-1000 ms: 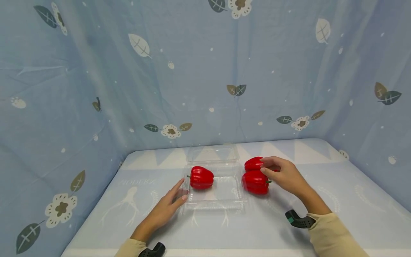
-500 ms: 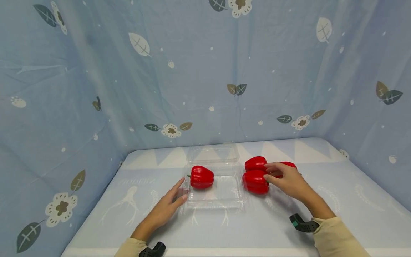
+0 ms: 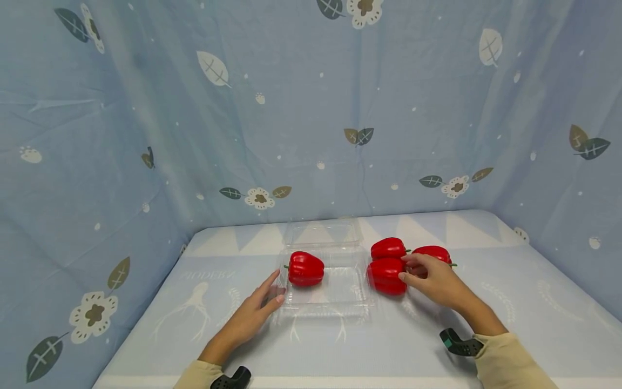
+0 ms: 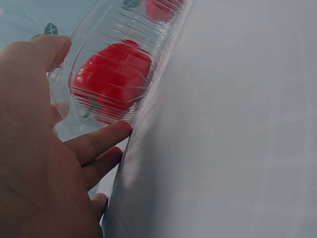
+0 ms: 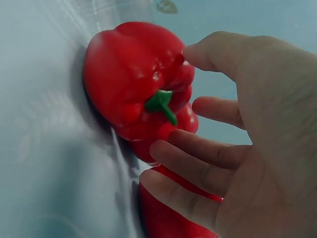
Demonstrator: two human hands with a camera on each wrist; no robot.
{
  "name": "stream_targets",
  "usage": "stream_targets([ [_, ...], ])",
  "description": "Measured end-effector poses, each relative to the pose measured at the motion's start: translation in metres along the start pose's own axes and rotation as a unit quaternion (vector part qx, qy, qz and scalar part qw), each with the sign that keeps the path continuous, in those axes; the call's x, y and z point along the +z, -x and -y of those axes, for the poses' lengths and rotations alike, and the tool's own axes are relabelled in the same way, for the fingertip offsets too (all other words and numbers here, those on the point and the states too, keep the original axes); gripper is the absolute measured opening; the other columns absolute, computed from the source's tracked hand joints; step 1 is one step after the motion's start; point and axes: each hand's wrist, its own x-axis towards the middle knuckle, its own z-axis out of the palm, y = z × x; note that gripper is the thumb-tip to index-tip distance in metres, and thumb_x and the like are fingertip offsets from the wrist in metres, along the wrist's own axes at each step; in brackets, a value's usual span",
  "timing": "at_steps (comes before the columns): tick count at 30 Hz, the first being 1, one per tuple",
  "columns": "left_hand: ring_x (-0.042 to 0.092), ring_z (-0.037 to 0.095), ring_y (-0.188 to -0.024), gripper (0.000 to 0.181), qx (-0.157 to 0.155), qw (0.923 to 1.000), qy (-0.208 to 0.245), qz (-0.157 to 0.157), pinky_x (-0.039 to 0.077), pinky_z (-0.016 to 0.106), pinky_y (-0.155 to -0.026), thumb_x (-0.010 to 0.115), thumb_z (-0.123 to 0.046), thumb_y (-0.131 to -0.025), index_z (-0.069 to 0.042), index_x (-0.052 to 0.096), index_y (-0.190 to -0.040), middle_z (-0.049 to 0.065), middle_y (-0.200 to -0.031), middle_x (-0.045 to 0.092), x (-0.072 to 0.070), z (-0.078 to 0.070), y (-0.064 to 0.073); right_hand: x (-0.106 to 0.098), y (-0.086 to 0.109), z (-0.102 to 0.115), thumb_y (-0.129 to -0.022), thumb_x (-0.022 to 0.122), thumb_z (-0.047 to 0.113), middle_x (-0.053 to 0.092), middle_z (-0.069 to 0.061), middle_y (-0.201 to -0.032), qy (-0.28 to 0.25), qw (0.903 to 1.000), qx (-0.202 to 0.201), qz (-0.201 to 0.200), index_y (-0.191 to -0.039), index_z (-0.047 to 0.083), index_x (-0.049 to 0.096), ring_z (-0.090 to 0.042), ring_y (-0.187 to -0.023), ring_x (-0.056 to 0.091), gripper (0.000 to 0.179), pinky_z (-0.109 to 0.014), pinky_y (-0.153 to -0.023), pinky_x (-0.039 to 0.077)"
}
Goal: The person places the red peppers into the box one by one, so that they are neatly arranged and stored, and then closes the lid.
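Note:
A clear plastic clamshell box (image 3: pixel 345 283) lies with its lid folded back; one red bell pepper (image 3: pixel 305 269) sits in its left half. Beside the box's left wall is my left hand (image 3: pixel 249 316), fingers extended. In the left wrist view its thumb and fingertips reach the box's edge. To the right of the box lie three more red bell peppers: a front one (image 3: pixel 385 276), a back one (image 3: pixel 389 248) and a right one (image 3: pixel 434 253). My right hand (image 3: pixel 441 282) is at the stem end of the front pepper (image 5: pixel 126 74), fingers spread; the thumb appears to touch it.
The transparent lid (image 3: pixel 322 233) extends behind the box toward the back. A pale patterned cloth (image 3: pixel 194 346) covers the table, and a blue printed curtain (image 3: pixel 311 108) hangs around its back and sides.
My right hand has shifted slightly right and down from over the peppers to the front pepper's stem end, uncovering the back and right ones. My left hand has stayed in place.

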Motion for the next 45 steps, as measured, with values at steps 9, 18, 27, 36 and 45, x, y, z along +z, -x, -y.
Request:
stream_targets([
  [9,0.045,0.034,-0.138,0.069,0.008,0.9999,0.007,0.003,0.029,0.064,-0.111,0.055,-0.047,-0.101,-0.027,0.026,-0.16,0.009,-0.141,0.057,-0.001,0.0,-0.001,0.004,0.001,-0.003,-0.093,0.072,0.039,0.066,-0.013,-0.12,0.009,0.9998,0.017,0.01,-0.134,0.001,0.059,-0.026,-0.103,0.065,0.058,-0.043,-0.086,0.057],
  [18,0.044,0.034,-0.139,0.068,0.005,0.9999,0.01,0.004,0.029,0.063,-0.111,0.056,-0.047,-0.101,-0.03,0.026,-0.16,0.009,-0.143,0.057,0.0,0.003,-0.001,0.01,0.002,-0.009,-0.093,0.07,0.042,0.064,-0.013,-0.121,0.007,0.9991,0.04,0.016,-0.14,0.001,0.053,-0.026,-0.104,0.062,0.064,-0.041,-0.086,0.057],
  [27,0.045,0.034,-0.138,0.069,0.005,0.9999,0.01,0.005,0.03,0.064,-0.111,0.056,-0.048,-0.101,-0.029,0.027,-0.16,0.008,-0.141,0.058,-0.001,0.002,0.0,0.017,0.0,-0.011,-0.091,0.071,0.046,0.064,-0.015,-0.123,0.009,0.9986,0.048,0.022,-0.143,0.001,0.047,-0.029,-0.106,0.062,0.073,-0.044,-0.085,0.057],
  [36,0.044,0.033,-0.139,0.069,0.003,0.9999,0.01,0.005,0.028,0.064,-0.111,0.055,-0.049,-0.101,-0.029,0.026,-0.16,0.007,-0.141,0.058,-0.002,0.001,-0.001,0.02,0.0,-0.012,-0.088,0.073,0.049,0.061,-0.018,-0.128,0.002,0.9981,0.057,0.025,-0.146,0.001,0.044,-0.034,-0.112,0.061,0.08,-0.046,-0.087,0.057],
  [45,0.044,0.035,-0.138,0.069,0.012,0.9999,0.007,0.003,0.028,0.066,-0.11,0.056,-0.047,-0.101,-0.026,0.026,-0.16,0.009,-0.141,0.058,-0.001,0.002,-0.001,0.022,0.0,-0.015,-0.084,0.078,0.047,0.062,-0.017,-0.127,0.003,0.9988,0.041,0.028,-0.144,-0.002,0.045,-0.032,-0.11,0.062,0.084,-0.047,-0.089,0.056],
])
